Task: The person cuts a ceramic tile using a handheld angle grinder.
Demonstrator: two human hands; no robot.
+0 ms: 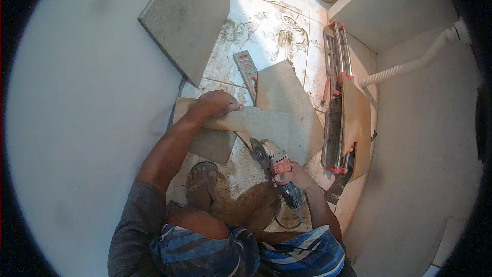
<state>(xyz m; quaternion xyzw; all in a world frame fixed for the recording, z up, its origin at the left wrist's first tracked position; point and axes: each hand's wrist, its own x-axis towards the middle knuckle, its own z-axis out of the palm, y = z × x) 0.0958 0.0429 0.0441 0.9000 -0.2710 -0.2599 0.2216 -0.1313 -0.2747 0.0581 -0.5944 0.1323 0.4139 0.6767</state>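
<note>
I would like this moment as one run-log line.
left hand: on tile piece; right hand: gripping angle grinder; disc: near tile piece, contact unclear; tile cutter: on floor, right

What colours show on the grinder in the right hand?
The grinder has a pale metallic head, reddish middle, dark rear; head view.

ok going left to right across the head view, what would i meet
Leaning grey slab, grey-and-red level, angle grinder in the right hand, red-ended tile cutter, white ribbed pipe.
</note>
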